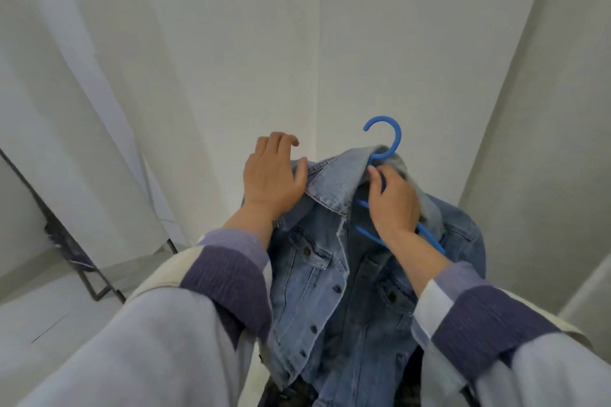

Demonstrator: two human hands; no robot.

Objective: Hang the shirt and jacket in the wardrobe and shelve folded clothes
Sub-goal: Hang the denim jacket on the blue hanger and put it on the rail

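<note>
Head view: the denim jacket [330, 274] hangs straight down between both arms, collar far, hem near. The right hand [393, 201] grips the blue hanger [385, 142] at its neck, hook pointing up and left; the left hand [271, 175] rests loosely open on the left collar. No wardrobe rail in view.

The light is soft and even, a bit grey, with no bright glare. Faint shadows lie in the white cloth folds at 9 o'clock. Straight lines bend near the edges (a wide lens). Sleeves at 6 o'clock look blurry.
</note>
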